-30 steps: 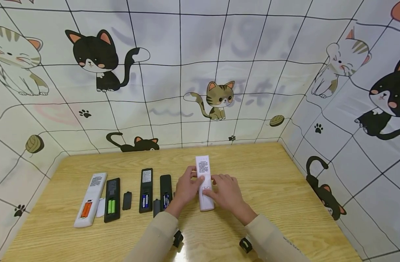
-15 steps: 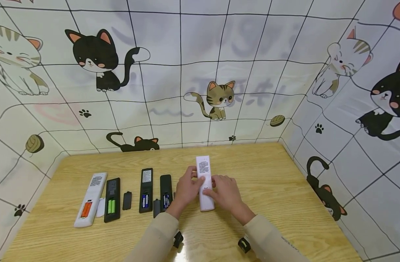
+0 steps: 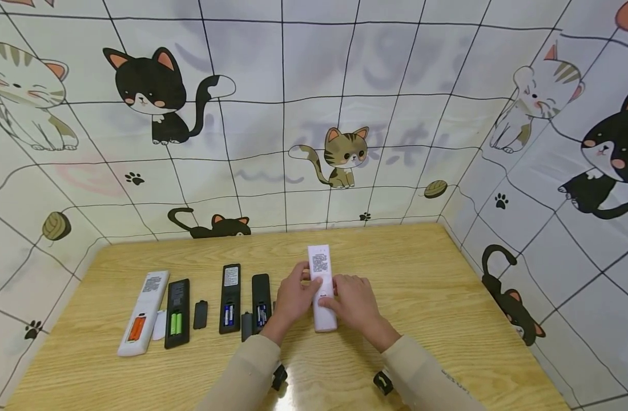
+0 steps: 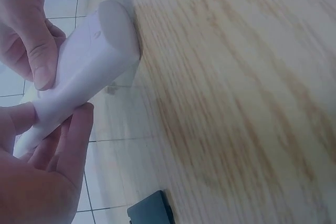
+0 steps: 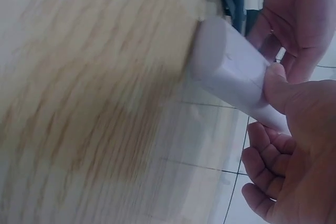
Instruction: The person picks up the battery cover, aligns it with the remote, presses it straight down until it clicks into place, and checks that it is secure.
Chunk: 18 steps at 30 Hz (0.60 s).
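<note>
- A white remote (image 3: 325, 321), long and smooth with a rounded near end, back face up.
- It lies lengthwise between the left hand (image 3: 295, 294) and the right hand (image 3: 355, 301), held by both, their thumbs on its back.
- Its far end, bearing a dark printed label (image 3: 320, 262), extends beyond the hands.
- A small reddish mark (image 3: 322, 295) shows between the thumbs.

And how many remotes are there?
5: the far-left white remote, three black remotes beside it, and the held white remote in both hands. More may be hidden.
</note>
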Each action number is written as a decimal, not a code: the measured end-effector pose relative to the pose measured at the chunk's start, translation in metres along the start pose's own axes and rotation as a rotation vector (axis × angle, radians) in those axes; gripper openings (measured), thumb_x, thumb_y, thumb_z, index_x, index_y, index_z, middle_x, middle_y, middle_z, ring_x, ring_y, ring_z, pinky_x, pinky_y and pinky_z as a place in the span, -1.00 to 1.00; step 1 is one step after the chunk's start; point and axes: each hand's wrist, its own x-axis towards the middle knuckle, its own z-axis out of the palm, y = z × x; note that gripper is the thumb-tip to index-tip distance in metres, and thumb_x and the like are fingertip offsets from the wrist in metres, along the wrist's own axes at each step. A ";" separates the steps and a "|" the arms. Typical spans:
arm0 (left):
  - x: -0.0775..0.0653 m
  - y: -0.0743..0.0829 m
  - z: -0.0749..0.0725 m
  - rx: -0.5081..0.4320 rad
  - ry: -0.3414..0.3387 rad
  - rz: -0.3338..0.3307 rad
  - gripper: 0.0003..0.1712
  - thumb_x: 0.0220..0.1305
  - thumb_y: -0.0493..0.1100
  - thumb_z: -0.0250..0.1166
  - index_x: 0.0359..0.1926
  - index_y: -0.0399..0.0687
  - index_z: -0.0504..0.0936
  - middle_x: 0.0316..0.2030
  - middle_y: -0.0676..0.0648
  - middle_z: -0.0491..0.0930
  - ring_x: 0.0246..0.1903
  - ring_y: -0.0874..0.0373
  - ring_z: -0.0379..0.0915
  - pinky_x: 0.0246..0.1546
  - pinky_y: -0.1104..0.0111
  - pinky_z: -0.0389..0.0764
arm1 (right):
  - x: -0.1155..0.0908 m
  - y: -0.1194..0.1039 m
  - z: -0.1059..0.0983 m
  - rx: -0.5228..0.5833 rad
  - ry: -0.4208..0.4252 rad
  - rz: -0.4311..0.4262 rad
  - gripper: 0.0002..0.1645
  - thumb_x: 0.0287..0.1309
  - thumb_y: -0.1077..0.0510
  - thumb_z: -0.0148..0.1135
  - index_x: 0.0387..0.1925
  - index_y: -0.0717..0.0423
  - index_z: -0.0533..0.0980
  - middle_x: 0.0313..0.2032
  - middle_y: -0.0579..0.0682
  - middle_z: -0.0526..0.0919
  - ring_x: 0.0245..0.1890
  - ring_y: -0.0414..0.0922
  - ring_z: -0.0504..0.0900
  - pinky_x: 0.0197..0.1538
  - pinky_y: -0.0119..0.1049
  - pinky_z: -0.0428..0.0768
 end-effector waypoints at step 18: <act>0.000 0.002 0.011 -0.098 -0.031 -0.023 -0.46 0.40 -0.07 0.19 0.34 -0.02 0.32 -0.01 -0.23 0.64 -0.21 0.08 0.67 -0.38 0.32 0.65 | -0.006 0.013 -0.002 0.008 -0.008 0.017 -0.56 0.10 -0.23 0.34 -0.25 0.03 0.52 -0.64 -0.23 0.46 -0.56 -0.24 0.39 -0.15 -0.14 0.42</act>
